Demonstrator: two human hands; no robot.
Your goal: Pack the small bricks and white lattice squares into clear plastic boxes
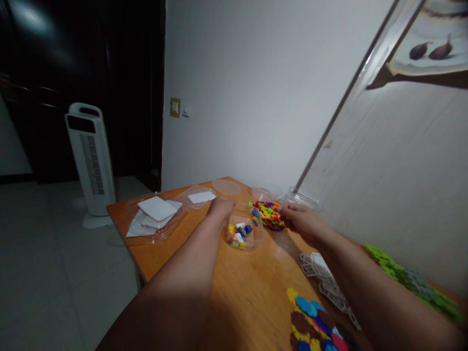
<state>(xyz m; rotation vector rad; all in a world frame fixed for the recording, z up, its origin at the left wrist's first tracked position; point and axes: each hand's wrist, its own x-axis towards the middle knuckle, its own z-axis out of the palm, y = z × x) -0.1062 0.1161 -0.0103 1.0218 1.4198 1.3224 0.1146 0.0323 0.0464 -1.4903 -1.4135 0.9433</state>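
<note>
My left hand [220, 210] is closed on the left edge of a clear plastic container [258, 237]. Inside lie several small building bricks [240, 232], blue, white and yellow among them. Just right of the container is a heap of small colourful bricks [268, 213], mostly red, yellow, green and orange. At the heap's right side is my right hand [299, 219], its fingers bent together against the bricks. Whether a brick is between those fingers, I cannot make out.
On the table [234, 292] are white papers in clear plastic [158, 208], a round lid [225, 187], clear tubs [300, 197], white lattice pieces [325, 278], flower-shaped discs [310, 317] and green pieces [395, 268]. A wall stands behind; a white tower fan [91, 161] is left.
</note>
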